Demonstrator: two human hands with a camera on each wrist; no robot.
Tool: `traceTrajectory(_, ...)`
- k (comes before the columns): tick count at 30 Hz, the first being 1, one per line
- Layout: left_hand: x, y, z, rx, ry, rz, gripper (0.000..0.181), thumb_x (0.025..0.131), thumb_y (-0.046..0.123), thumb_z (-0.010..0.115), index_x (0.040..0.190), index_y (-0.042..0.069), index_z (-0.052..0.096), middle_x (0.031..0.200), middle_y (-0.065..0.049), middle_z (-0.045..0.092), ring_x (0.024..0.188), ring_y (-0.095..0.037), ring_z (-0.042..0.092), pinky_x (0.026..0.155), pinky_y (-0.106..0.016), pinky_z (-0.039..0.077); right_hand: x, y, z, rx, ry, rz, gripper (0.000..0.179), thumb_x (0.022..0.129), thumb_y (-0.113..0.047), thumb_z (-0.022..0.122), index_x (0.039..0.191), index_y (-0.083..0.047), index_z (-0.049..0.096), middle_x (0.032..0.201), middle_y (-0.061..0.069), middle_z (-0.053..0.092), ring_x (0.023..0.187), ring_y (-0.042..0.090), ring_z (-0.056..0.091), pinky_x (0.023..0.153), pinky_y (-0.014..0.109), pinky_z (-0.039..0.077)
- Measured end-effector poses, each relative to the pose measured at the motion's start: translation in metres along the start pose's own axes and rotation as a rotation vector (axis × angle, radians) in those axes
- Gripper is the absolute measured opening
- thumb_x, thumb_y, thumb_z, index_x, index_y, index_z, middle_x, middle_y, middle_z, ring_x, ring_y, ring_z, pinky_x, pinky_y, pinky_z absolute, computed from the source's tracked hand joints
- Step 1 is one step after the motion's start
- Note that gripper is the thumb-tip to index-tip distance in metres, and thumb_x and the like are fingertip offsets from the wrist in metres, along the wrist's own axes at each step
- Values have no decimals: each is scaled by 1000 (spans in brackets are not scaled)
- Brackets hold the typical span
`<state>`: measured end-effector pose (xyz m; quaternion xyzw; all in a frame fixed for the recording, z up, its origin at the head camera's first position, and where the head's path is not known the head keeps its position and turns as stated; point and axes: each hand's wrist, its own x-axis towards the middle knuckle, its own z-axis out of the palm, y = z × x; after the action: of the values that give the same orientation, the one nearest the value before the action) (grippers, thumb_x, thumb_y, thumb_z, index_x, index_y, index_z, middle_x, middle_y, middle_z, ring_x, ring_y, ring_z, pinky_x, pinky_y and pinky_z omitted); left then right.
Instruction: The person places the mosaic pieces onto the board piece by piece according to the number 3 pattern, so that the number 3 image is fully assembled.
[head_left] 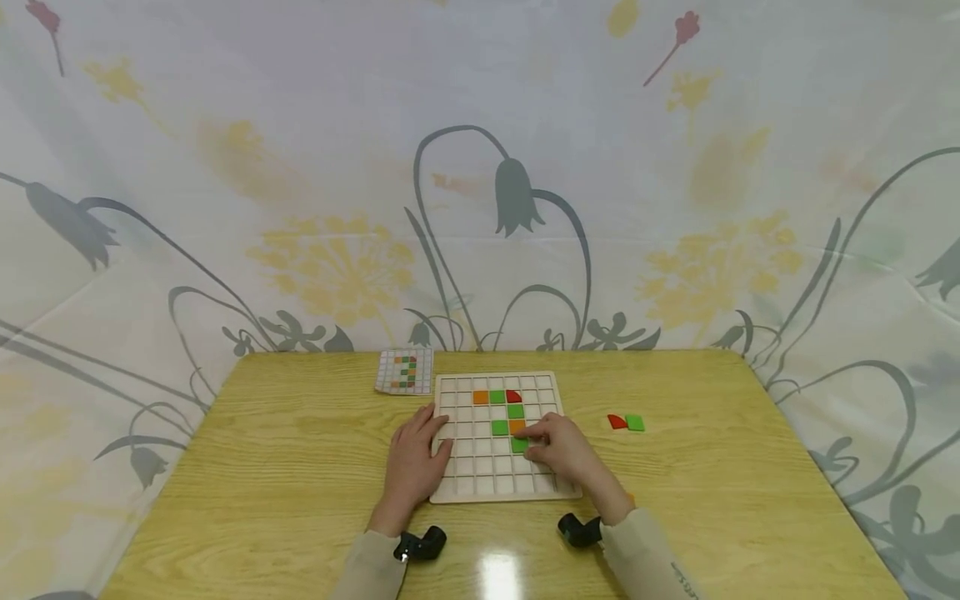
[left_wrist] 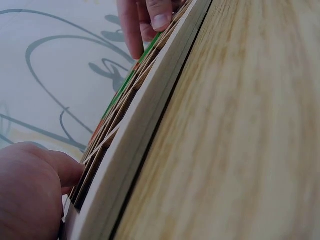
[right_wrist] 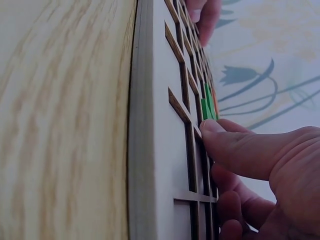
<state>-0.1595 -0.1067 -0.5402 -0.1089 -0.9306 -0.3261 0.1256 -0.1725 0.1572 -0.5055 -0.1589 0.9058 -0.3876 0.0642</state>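
A wooden grid board (head_left: 495, 485) lies on the table, with several green, orange and red tiles seated in its cells. My left hand (head_left: 414, 461) rests on the board's left edge, thumb over the frame, its fingers relaxed. In the left wrist view part of the left hand (left_wrist: 30, 187) shows beside the board's rim. My right hand (head_left: 566, 450) is over the board's right half, thumb and index finger pinching a green square tile (head_left: 519, 446) just below an orange tile (head_left: 517, 426). The right wrist view shows the right thumb (right_wrist: 235, 150) against the green tile's edge.
A pattern card (head_left: 405, 372) lies beyond the board's left corner. To the right are a loose red quarter-round tile (head_left: 617, 422) and a loose green square tile (head_left: 635, 422). Something orange (head_left: 630, 499) is partly hidden by the right wrist. A patterned curtain (head_left: 480, 250) hangs behind the table.
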Motion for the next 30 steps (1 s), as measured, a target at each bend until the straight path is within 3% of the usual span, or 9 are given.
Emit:
traceTrajectory(14, 0, 0, -1, 12, -17, -7, 35, 96, 19, 65, 128, 5, 66, 148, -16, 49, 139, -36, 40, 111, -57, 31, 1, 0, 3, -13, 28, 12, 25, 84, -3, 77, 108, -8, 78, 81, 0, 52, 72, 17, 41, 63, 29, 33)
traceTrajectory(24, 0, 1, -3, 12, -19, -10, 36, 96, 21, 64, 128, 5, 66, 149, -16, 48, 140, -35, 39, 111, -57, 29, 0, -2, 3, -51, 18, -4, 28, 82, -3, 79, 109, -9, 77, 82, -1, 52, 76, 17, 42, 67, 30, 36)
traceTrajectory(30, 0, 2, -2, 5, 1, -6, 36, 94, 20, 66, 127, 5, 67, 148, -16, 49, 139, -36, 40, 110, -58, 30, -4, -1, 0, -38, 8, -20, 31, 83, -3, 79, 112, -10, 76, 90, -4, 59, 82, 15, 50, 74, 32, 44)
